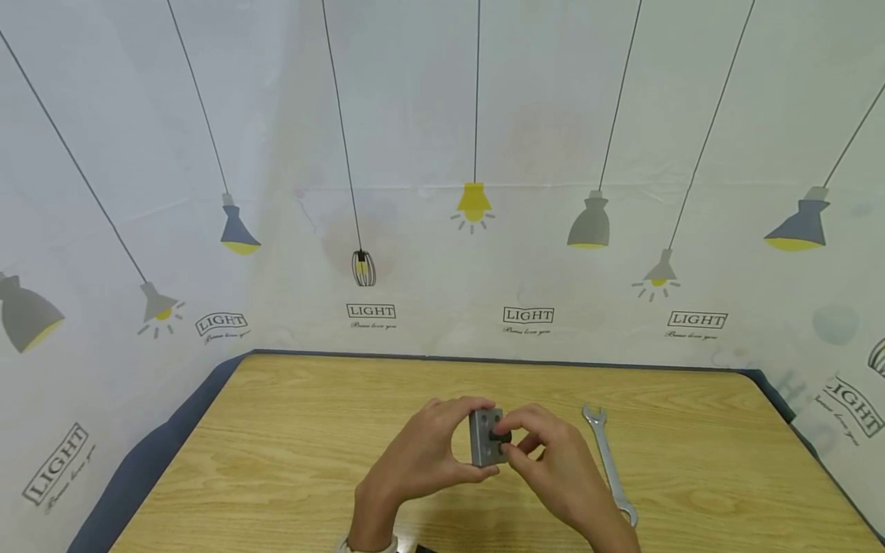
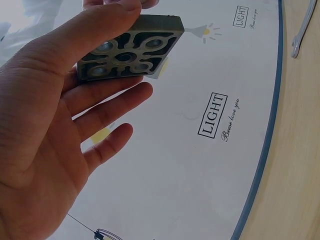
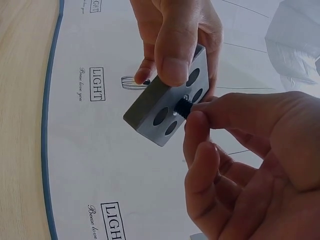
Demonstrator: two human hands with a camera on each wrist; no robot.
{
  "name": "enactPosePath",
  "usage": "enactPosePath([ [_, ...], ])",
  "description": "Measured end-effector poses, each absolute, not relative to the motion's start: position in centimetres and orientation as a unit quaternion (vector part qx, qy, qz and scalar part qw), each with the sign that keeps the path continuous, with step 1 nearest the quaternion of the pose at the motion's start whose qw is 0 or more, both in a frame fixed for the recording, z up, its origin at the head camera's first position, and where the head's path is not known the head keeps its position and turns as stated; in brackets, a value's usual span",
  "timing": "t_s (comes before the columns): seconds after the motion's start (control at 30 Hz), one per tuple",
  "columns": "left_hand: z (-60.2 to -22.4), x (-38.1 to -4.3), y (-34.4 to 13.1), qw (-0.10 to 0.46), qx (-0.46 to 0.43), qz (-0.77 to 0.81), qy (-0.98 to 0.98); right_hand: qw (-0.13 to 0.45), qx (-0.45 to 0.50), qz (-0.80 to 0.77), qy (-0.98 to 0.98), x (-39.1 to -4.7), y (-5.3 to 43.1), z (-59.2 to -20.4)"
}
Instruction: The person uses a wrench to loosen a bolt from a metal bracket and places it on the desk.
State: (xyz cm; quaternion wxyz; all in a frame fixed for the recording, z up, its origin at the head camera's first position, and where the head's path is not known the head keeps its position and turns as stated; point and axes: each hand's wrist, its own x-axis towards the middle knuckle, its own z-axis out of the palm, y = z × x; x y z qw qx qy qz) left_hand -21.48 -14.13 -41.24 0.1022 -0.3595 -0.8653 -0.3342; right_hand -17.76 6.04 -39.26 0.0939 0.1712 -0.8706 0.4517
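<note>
My left hand [image 1: 423, 452] grips a grey metal block [image 1: 479, 442] by its edges, thumb on one side and fingers on the other, above the table. The left wrist view shows the block's recessed underside [image 2: 125, 57], with a ring in the middle and round holes towards the corners. On the opposite face, a black threaded bolt [image 3: 183, 107] stands at the centre among several holes. Thumb and index finger of my right hand [image 1: 555, 465] pinch the bolt's outer end, which they largely cover in the right wrist view. How deep the bolt sits is hidden.
An open-ended wrench [image 1: 609, 465] lies on the wooden table [image 1: 290, 445], just right of my right hand. A small dark object [image 1: 425, 549] is cut off at the bottom edge. Behind the table hangs a white sheet [image 1: 415, 138] printed with lamps.
</note>
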Motion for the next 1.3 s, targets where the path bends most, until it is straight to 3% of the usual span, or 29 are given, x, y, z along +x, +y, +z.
enactPosePath([
  [0.67, -41.25, -21.48, -14.34, 0.105, -0.358, -0.332, -0.866, 0.096, 0.204, 0.468, -0.854, -17.83, 6.25, -39.34],
  [0.9, -41.16, -21.45, -14.28, 0.098, -0.353, -0.332, -0.869, 0.100, 0.117, 0.474, -0.867, -17.85, 6.16, -38.92],
  [1.03, -41.10, -21.43, -14.23, 0.094, -0.353, -0.334, -0.869, 0.070, 0.074, 0.462, -0.881, -18.03, 6.11, -38.87],
  [1.3, -41.01, -21.32, -14.24, 0.088, -0.353, -0.335, -0.869, 0.029, 0.064, 0.457, -0.887, -18.04, 5.81, -38.95],
])
